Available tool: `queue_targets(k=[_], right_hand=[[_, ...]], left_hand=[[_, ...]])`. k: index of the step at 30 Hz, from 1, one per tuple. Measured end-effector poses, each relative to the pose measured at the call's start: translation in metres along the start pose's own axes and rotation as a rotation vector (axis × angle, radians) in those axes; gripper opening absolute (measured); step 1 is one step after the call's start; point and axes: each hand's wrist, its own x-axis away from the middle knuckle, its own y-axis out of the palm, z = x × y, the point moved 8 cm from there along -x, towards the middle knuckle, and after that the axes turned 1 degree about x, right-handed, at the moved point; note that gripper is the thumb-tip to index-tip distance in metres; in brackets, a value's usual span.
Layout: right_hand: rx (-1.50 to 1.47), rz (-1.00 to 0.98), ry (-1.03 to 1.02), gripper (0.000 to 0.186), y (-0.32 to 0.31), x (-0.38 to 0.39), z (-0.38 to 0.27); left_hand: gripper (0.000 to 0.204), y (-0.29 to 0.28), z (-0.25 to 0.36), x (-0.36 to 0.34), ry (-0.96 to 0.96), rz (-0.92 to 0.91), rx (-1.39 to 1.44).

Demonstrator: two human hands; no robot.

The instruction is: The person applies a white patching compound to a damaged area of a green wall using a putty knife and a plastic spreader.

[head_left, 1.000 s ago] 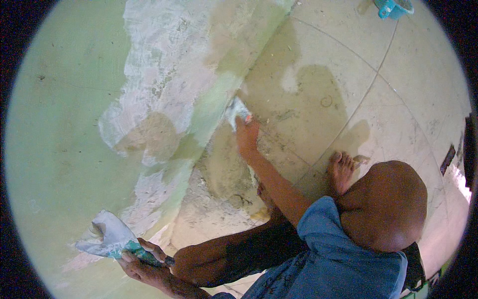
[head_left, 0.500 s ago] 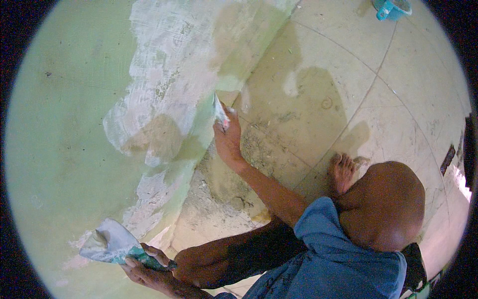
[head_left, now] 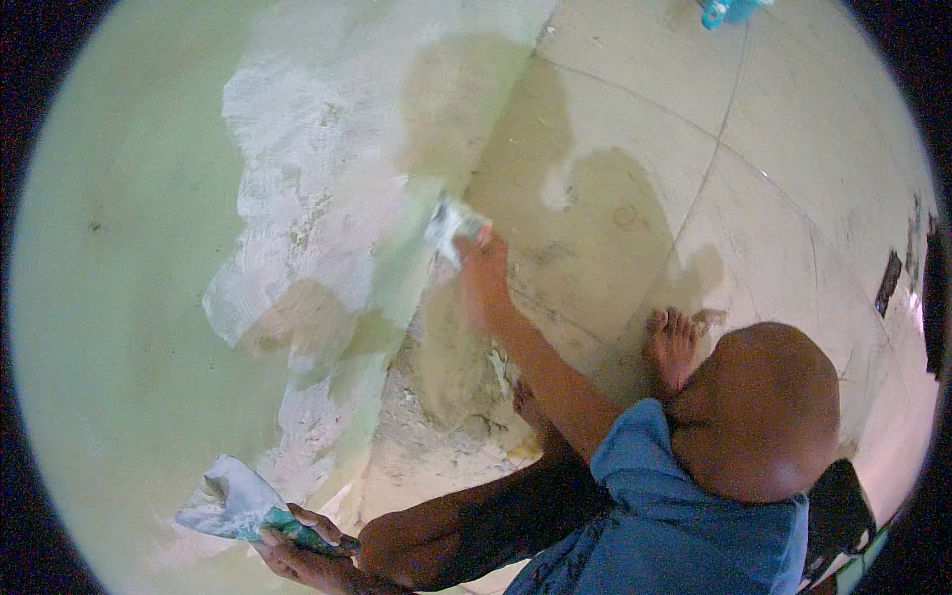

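Observation:
My right hand, blurred by motion, grips a putty knife whose pale blade lies at the foot of the green wall, where it meets the floor. White filler is spread in an uneven patch over the wall's lower part. Low at the left, my left hand is closed round the green handle of a wide putty knife. Its broad blade is coated with white filler, with a lump on it. That hand is beside my left knee, in front of the wall.
The tiled floor spreads to the right, with debris along the wall's foot. My right foot and bent right knee are at the right. A turquoise container is cut off at the top edge.
My right hand and its putty knife have moved slightly right and turned, showing more of the blade. The view has shifted, so the container is closer to the top edge. My left hand keeps its hold.

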Motion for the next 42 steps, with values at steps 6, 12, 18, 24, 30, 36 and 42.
queue_targets(k=[6,12,18,24,30,36,42], right_hand=[[-0.004,-0.005,-0.266,0.010,-0.027,-0.078,-0.065],[0.367,0.101,-0.462,0.022,-0.007,-0.095,-0.088],[0.685,0.147,-0.736,0.064,0.039,-0.060,-0.117],[0.540,-0.245,-0.611,0.065,0.060,0.028,-0.080],[0.457,0.173,-0.415,0.035,0.008,-0.051,-0.079],[0.465,0.058,-0.355,0.029,0.021,-0.108,-0.086],[0.269,-0.138,-0.493,0.041,0.047,0.016,-0.106]], left_hand=[[0.053,0.002,-0.010,0.001,0.002,0.118,-0.128],[0.056,0.015,-0.016,0.011,-0.612,0.019,0.422],[0.054,0.006,-0.007,0.008,-0.426,0.130,0.143],[0.052,0.023,-0.006,0.013,-0.698,0.074,0.608],[0.049,0.013,-0.003,0.014,-0.666,0.097,0.568],[0.049,0.021,0.018,0.014,-0.772,0.119,0.635],[0.045,0.016,-0.008,0.018,-0.721,0.133,0.723]])
